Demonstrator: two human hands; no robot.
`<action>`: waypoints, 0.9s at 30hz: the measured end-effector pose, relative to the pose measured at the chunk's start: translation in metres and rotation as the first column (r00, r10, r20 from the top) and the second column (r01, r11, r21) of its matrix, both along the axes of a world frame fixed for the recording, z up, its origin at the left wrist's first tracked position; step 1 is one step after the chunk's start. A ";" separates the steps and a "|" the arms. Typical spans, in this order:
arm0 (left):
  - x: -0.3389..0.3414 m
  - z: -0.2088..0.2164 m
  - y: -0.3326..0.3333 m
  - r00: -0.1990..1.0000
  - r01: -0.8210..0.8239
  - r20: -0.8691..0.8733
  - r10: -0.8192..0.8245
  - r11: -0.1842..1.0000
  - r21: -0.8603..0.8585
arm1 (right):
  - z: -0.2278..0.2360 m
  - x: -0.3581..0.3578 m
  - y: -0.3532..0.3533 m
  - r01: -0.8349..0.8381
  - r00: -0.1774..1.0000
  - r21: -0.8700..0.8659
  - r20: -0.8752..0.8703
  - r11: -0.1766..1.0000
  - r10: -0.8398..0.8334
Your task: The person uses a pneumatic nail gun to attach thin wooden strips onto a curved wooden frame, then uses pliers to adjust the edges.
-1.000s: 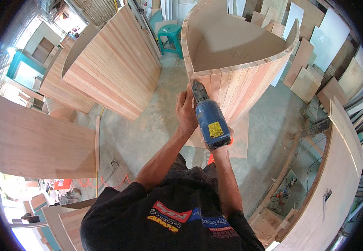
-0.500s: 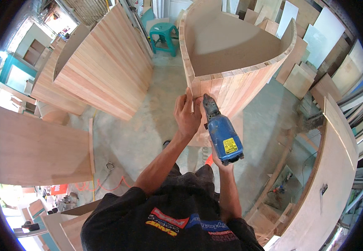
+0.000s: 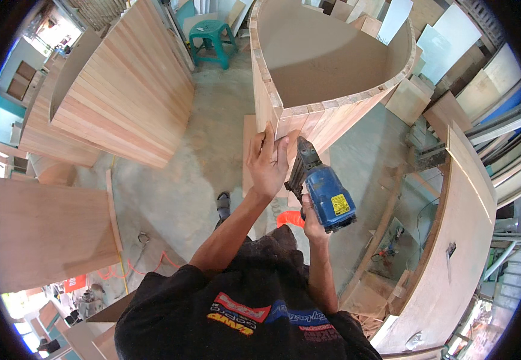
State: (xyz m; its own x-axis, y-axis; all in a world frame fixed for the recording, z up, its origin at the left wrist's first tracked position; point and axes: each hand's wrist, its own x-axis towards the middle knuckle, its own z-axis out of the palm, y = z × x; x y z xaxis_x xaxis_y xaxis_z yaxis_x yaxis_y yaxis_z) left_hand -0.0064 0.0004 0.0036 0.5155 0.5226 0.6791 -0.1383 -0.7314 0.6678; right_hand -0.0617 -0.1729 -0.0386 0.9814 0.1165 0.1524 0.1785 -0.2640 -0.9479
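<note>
In front of me stands a curved, hollow wooden piece (image 3: 323,117) faced with narrow upright slats, its nearest corner pointing toward me. My left hand (image 3: 269,167) rests against that corner with fingers stretched upward and thumb apart, gripping nothing. In my right hand (image 3: 313,223) is a blue nail gun (image 3: 330,192), held by its handle, mostly hidden under the body. The gun's dark nose points at the slatted face, just right of my left fingers; whether the tip touches the wood cannot be made out. An orange-red coiled hose (image 3: 290,218) shows below the gun.
Another slatted curved piece (image 3: 131,90) stands at the left, near a large plain panel (image 3: 44,231). A green plastic stool (image 3: 212,37) is at the back. To the right lies a long pale board (image 3: 461,240); sheet offcuts (image 3: 449,45) lean behind. A red hose crosses the floor at lower left.
The view has shifted, so surroundings sit further left. The nail gun has tilted and moved slightly right, away from my left hand, whose fingers are now more spread. My sandalled foot has come into view.
</note>
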 end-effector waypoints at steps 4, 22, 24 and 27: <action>-0.004 0.012 0.005 0.997 0.070 -0.014 -0.071 0.995 -0.074 | 0.005 -0.009 0.002 0.038 0.996 0.056 -0.088 0.998 -0.033; 0.012 0.002 0.021 0.967 0.168 0.205 -0.151 0.983 -0.069 | 0.026 -0.046 0.027 0.337 0.869 0.262 -0.456 0.904 -0.191; 0.010 0.004 0.020 0.970 0.157 0.199 -0.141 0.985 -0.068 | 0.022 -0.040 0.027 0.320 0.881 0.272 -0.437 0.908 -0.180; 0.014 0.005 0.020 0.981 0.116 0.161 -0.105 0.991 -0.061 | 0.030 -0.035 0.030 0.265 0.907 0.210 -0.386 0.941 -0.170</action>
